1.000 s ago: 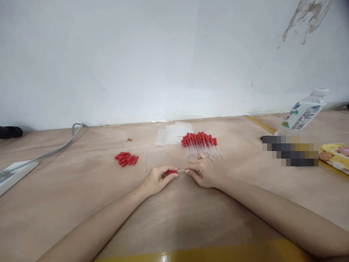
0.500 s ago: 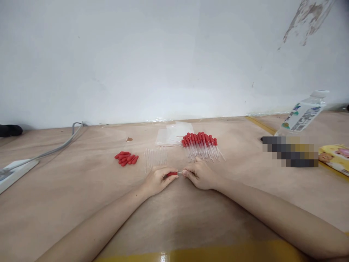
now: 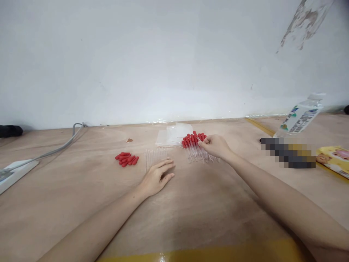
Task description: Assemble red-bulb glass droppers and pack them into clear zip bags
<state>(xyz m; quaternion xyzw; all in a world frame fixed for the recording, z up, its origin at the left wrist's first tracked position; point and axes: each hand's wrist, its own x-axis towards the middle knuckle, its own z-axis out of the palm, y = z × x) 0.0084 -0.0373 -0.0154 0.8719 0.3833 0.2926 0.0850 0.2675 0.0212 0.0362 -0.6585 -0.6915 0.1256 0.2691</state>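
My right hand [image 3: 215,146] pinches the clear tube of a red-bulbed dropper [image 3: 194,134] over the right part of a pile of droppers [image 3: 192,143]. The bulb points away to the left, and the fingers cover much of the tube. Clear tubes of the pile fan out towards me, some hidden behind that hand. Palm down, my left hand [image 3: 158,177] rests on the table with fingers apart and nothing in them. Just beyond it lies a row of clear tubes [image 3: 152,156], partly covered by the fingers. Several loose red rubber bulbs [image 3: 127,159] lie in a heap farther left.
White plastic bags [image 3: 177,133] lie behind the tubes, near the wall. On the right are a tilted bottle [image 3: 301,116], a pixelated dark object [image 3: 289,154] and a yellow packet [image 3: 334,160]. A power strip [image 3: 19,171] with a grey cable [image 3: 62,146] sits left.
My hands have parted. The right hand has moved away and right with the dropper, onto the pile. My left hand has let go of the red bulb and opened in nearly the same place.
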